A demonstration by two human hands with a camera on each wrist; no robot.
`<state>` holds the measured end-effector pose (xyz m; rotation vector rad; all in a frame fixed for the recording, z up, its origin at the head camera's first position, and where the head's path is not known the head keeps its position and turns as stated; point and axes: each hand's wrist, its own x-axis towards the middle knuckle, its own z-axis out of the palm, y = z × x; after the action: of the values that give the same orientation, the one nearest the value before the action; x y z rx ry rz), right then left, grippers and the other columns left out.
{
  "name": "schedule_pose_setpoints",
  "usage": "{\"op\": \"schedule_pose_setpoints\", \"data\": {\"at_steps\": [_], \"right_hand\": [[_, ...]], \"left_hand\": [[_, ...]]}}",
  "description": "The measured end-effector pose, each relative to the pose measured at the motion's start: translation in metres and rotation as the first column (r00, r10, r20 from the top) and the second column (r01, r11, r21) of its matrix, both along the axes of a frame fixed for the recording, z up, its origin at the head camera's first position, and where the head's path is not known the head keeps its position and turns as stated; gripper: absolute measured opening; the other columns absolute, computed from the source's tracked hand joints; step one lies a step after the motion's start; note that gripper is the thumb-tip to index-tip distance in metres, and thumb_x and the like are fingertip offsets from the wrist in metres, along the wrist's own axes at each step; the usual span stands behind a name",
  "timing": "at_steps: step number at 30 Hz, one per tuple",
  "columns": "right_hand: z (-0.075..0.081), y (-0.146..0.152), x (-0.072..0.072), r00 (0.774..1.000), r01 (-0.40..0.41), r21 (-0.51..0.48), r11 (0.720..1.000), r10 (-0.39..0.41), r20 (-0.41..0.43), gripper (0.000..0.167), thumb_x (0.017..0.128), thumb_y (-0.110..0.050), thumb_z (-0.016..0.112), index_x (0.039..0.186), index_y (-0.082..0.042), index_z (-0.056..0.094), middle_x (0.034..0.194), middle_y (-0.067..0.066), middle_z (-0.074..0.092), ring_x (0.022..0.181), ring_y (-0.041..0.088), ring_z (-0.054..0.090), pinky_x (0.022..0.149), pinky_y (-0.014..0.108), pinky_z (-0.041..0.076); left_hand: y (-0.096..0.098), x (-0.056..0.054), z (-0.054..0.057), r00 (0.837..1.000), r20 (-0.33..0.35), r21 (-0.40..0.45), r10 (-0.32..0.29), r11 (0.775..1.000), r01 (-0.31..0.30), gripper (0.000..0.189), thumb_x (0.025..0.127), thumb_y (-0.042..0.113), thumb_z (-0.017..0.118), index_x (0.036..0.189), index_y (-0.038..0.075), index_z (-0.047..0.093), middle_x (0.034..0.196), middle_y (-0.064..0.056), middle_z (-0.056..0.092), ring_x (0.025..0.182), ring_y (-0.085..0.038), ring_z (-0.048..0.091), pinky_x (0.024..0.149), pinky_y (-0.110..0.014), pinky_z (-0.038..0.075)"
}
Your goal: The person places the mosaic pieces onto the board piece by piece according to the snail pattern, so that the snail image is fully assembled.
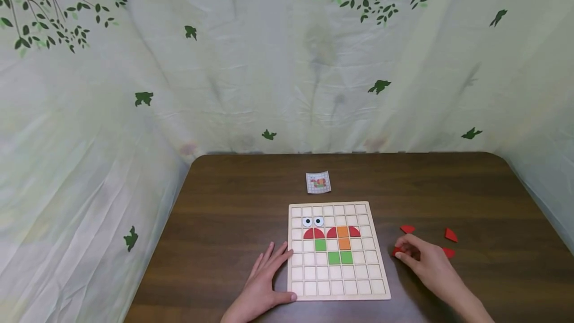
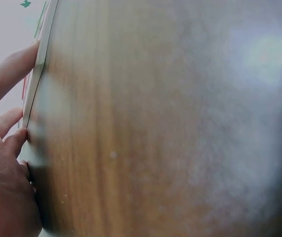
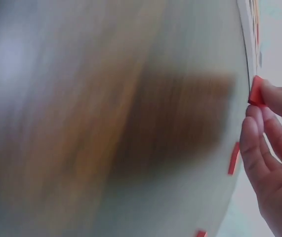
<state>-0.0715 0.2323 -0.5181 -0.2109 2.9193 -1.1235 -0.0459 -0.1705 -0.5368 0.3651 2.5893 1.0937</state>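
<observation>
A wooden grid board (image 1: 375,285) lies on the brown table. Set into it are two eye pieces (image 1: 313,222), several red quarter-circle pieces (image 1: 354,232), two orange squares (image 1: 343,232) and three green squares (image 1: 334,258). My left hand (image 1: 262,283) rests along the board's left side, fingers spread, with the thumb at its near left corner. To the right of the board, my right hand (image 1: 426,264) pinches a small red piece (image 3: 256,91) between thumb and fingertips. Much of that piece is hidden by the fingers in the head view.
Three loose red pieces (image 1: 451,235) lie around the right hand on the table (image 1: 233,203). A small card (image 1: 318,182) printed with a coloured grid picture sits beyond the board. A leaf-patterned white curtain (image 1: 291,64) hangs behind the table.
</observation>
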Motion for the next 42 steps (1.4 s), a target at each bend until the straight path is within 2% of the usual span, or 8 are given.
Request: {"op": "schedule_pose_setpoints", "data": {"at_steps": [5,9,14,20,24,33,36,42], "right_hand": [[0.002,-0.017,0.000,1.000,-0.014,-0.037,0.999,0.013,-0.003,0.024,0.081,-0.010,0.080,0.091,-0.026,0.066,0.076,-0.015,0.060,0.067,0.005,0.053,0.061,0.023,0.047],[0.005,-0.030,0.000,0.997,-0.071,-0.067,0.995,0.071,0.001,0.027,0.080,-0.009,0.081,0.091,-0.028,0.065,0.077,-0.016,0.061,0.068,0.004,0.054,0.061,0.023,0.048],[0.007,-0.043,-0.001,0.988,-0.153,-0.110,0.982,0.152,-0.018,0.027,0.080,-0.009,0.080,0.094,-0.026,0.065,0.081,-0.017,0.063,0.071,0.003,0.056,0.065,0.023,0.050],[0.005,-0.057,-0.003,0.983,-0.183,-0.109,0.977,0.186,0.010,0.024,0.082,-0.010,0.079,0.094,-0.027,0.068,0.081,-0.017,0.063,0.072,0.005,0.054,0.064,0.023,0.048],[0.002,-0.064,-0.003,0.979,-0.200,-0.076,0.977,0.202,0.027,0.025,0.081,-0.009,0.080,0.090,-0.030,0.069,0.077,-0.017,0.061,0.070,0.004,0.053,0.063,0.022,0.047],[-0.002,-0.072,-0.005,0.983,-0.181,-0.028,0.983,0.180,-0.016,0.023,0.079,-0.005,0.080,0.090,-0.025,0.074,0.085,-0.020,0.060,0.072,0.001,0.051,0.066,0.022,0.049],[-0.002,-0.073,-0.006,0.982,-0.188,0.024,0.982,0.189,-0.031,0.021,0.079,-0.006,0.081,0.092,-0.022,0.078,0.085,-0.019,0.059,0.073,0.000,0.051,0.066,0.022,0.049],[-0.001,-0.074,-0.008,0.966,-0.229,0.140,0.963,0.242,-0.089,0.019,0.077,-0.010,0.083,0.095,-0.016,0.081,0.090,-0.013,0.065,0.079,0.003,0.057,0.071,0.027,0.053]], "left_hand": [[0.000,0.001,0.000,1.000,-0.023,0.009,-0.006,1.000,0.006,0.090,0.071,0.047,0.083,0.148,0.021,0.045,0.159,0.003,0.029,0.149,-0.031,0.008,0.113,-0.058,0.004],[-0.001,0.002,-0.001,0.999,-0.047,0.020,-0.009,1.000,0.010,0.089,0.070,0.045,0.084,0.148,0.020,0.046,0.159,0.003,0.030,0.149,-0.031,0.010,0.113,-0.056,0.005],[-0.001,0.002,-0.001,0.999,-0.042,0.020,-0.008,1.000,0.009,0.089,0.071,0.045,0.084,0.147,0.020,0.047,0.159,0.002,0.030,0.149,-0.032,0.010,0.113,-0.057,0.005],[0.000,0.002,0.000,1.000,-0.024,0.013,-0.005,1.000,0.005,0.089,0.070,0.046,0.083,0.147,0.020,0.046,0.159,0.002,0.030,0.149,-0.032,0.009,0.113,-0.059,0.005],[0.000,0.002,0.000,1.000,-0.026,0.013,-0.007,1.000,0.007,0.090,0.070,0.046,0.084,0.148,0.021,0.046,0.159,0.002,0.030,0.149,-0.032,0.009,0.113,-0.060,0.005],[0.000,0.001,0.000,1.000,-0.009,0.017,-0.005,1.000,0.005,0.090,0.071,0.048,0.083,0.148,0.021,0.045,0.159,0.002,0.029,0.149,-0.032,0.007,0.113,-0.060,0.004],[0.000,0.001,0.000,1.000,-0.008,0.016,-0.003,1.000,0.003,0.090,0.071,0.048,0.082,0.148,0.022,0.045,0.159,0.002,0.029,0.149,-0.031,0.007,0.113,-0.059,0.003],[0.000,0.002,-0.001,0.999,-0.049,0.023,-0.007,1.000,0.009,0.088,0.071,0.044,0.084,0.147,0.020,0.047,0.159,0.001,0.031,0.149,-0.032,0.010,0.112,-0.058,0.005]]}}
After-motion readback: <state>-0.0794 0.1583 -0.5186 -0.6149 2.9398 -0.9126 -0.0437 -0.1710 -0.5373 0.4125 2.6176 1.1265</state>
